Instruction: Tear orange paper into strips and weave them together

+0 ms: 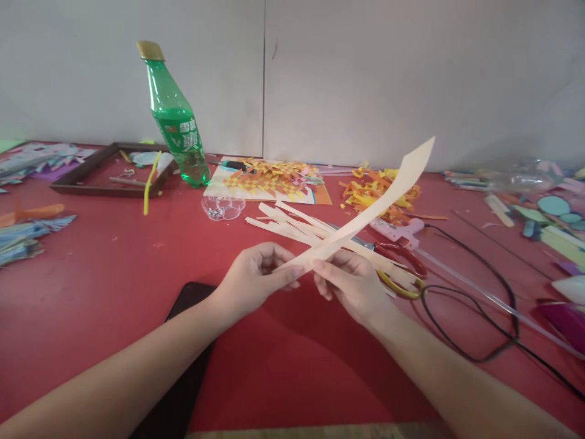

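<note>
Forearms point(137, 360) lead to left hand point(256, 277) and right hand point(354, 283), fingers point(289, 276) pinching a cream strip point(384, 200), its long axis rising rightward.

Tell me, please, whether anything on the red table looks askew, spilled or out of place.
A thin yellow strip pokes out over the near edge of the dark brown rectangular frame instead of lying within. The green plastic bottle appears to lean left, though lens distortion may explain that.
</note>
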`<state>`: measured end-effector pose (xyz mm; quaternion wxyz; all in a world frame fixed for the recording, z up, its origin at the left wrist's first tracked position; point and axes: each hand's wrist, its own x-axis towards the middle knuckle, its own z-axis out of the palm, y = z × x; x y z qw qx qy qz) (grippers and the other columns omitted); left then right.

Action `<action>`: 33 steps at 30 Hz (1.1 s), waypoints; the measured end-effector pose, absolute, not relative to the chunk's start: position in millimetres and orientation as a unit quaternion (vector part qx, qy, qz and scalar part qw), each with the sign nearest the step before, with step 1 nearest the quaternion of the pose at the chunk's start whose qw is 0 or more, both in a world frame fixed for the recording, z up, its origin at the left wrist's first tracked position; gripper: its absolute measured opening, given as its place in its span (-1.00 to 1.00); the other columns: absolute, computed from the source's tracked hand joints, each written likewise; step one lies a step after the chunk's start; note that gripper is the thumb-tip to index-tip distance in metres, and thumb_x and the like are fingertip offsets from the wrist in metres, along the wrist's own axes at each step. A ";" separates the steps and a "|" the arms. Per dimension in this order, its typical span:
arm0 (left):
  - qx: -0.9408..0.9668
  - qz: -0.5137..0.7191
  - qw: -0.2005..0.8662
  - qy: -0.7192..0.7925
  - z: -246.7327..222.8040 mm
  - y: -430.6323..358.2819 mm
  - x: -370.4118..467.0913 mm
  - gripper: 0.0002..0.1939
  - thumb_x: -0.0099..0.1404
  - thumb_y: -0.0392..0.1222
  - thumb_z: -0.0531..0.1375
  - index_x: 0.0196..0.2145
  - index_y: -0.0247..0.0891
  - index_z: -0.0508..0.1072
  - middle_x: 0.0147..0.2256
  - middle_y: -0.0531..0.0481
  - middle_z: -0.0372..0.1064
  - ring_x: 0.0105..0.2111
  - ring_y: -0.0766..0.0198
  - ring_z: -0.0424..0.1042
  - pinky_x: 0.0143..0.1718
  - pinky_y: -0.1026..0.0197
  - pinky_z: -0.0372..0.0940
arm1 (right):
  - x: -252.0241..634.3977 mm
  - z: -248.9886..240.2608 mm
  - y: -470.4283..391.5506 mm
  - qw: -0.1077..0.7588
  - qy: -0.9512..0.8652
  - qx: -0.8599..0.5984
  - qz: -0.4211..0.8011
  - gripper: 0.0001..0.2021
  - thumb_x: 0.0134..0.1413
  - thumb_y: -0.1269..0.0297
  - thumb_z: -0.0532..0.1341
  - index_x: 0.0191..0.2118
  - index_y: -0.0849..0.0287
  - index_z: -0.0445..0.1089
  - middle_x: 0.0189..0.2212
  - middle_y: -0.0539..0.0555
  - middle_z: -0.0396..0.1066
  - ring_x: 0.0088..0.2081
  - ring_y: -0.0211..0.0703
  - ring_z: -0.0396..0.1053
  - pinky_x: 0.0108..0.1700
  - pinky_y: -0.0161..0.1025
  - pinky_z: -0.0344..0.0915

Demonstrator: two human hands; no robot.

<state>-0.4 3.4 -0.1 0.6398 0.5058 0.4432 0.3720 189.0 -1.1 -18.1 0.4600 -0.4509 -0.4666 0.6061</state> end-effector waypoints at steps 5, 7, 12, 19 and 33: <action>0.508 0.363 0.650 0.433 1.2 3.5 0.1 -0.76 0.14 -0.10 0.35 -0.35 -0.32 0.45 -0.43 0.02 0.47 -0.46 0.36 0.49 -0.35 0.31 0.41 | 189.6 -19.5 0.0 0.467 -0.460 -0.461 0.598 -0.75 -0.06 0.12 0.39 -0.48 0.20 0.44 -0.70 -0.09 0.30 -0.68 -0.37 0.18 -0.63 -0.35 0.09; 0.509 0.361 0.652 0.430 1.4 3.3 0.7 -0.77 0.15 -0.11 0.34 -0.35 -0.33 0.45 -0.43 0.03 0.46 -0.47 0.39 0.48 -0.36 0.33 0.40 | 189.3 -19.4 1.1 0.467 -0.455 -0.462 0.601 -0.75 -0.07 0.11 0.39 -0.47 0.20 0.45 -0.71 -0.09 0.30 -0.68 -0.38 0.18 -0.62 -0.36 0.09; 0.495 0.356 0.660 0.440 1.7 3.1 0.8 -0.80 0.16 -0.15 0.34 -0.34 -0.33 0.45 -0.44 0.05 0.45 -0.49 0.40 0.48 -0.39 0.35 0.39 | 192.6 -15.4 8.2 0.502 -0.415 -0.460 0.604 -0.69 -0.14 0.11 0.43 -0.60 0.20 0.38 -0.71 -0.07 0.30 -0.70 -0.39 0.15 -0.65 -0.36 0.04; 0.539 0.296 0.653 0.441 0.8 2.1 -5.6 -0.81 0.17 -0.13 0.31 -0.38 -0.30 0.44 -0.51 0.03 0.45 -0.52 0.38 0.41 -0.45 0.35 0.29 | 199.6 -18.2 10.3 0.498 -0.454 -0.456 0.582 -0.70 -0.11 0.11 0.43 -0.58 0.19 0.40 -0.68 -0.06 0.31 -0.67 -0.39 0.19 -0.65 -0.38 0.05; 0.641 0.258 0.553 0.466 3.7 -4.0 -3.4 -0.67 0.27 0.03 0.21 -0.44 -0.28 0.57 -0.44 0.02 0.56 -0.49 0.40 0.42 -0.46 0.41 0.23 | 197.8 -22.8 0.6 0.426 -0.534 -0.433 0.588 -0.76 0.03 0.15 0.36 -0.47 0.21 0.44 -0.65 -0.07 0.33 -0.63 -0.39 0.23 -0.59 -0.39 0.15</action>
